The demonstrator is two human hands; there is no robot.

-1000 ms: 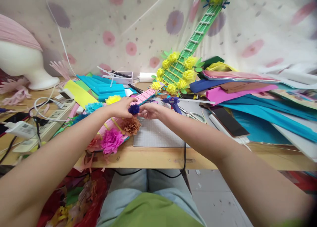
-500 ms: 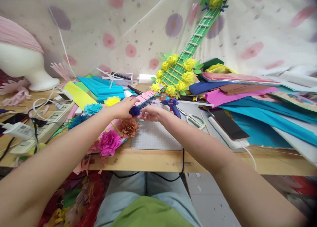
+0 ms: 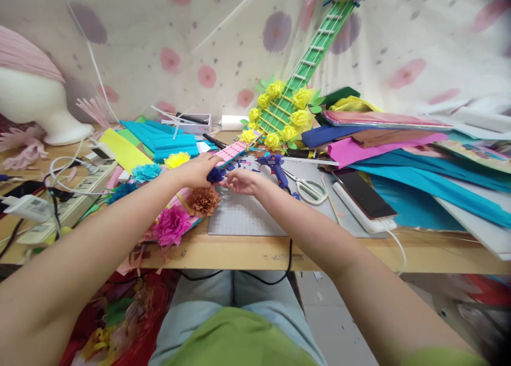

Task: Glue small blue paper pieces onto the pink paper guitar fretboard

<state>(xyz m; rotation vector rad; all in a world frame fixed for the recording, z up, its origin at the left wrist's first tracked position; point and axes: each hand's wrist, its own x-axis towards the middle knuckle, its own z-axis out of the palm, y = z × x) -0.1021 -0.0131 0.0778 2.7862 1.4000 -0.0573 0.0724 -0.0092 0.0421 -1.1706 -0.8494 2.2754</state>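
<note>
A small dark blue paper flower (image 3: 214,175) is pinched between both hands over the middle of the table. My left hand (image 3: 197,170) closes on it from the left, and my right hand (image 3: 240,181) holds it from the right with its fingertips. Under them lies a pink paper guitar (image 3: 229,154) with a brown flower (image 3: 204,200) and a magenta flower (image 3: 171,226) on its body. A grey cutting mat (image 3: 245,219) lies just below my right hand.
A green paper guitar with yellow flowers (image 3: 285,110) leans against the back cloth. A blue glue gun (image 3: 275,166), scissors (image 3: 309,187) and a phone (image 3: 361,193) lie right of the hands. Stacked coloured paper sheets (image 3: 399,147) fill the right; a power strip (image 3: 75,198) and a mannequin head (image 3: 35,105) stand left.
Both hands stay pinched on the blue flower and have shifted slightly left and up in the picture. The view has tipped down a little.
</note>
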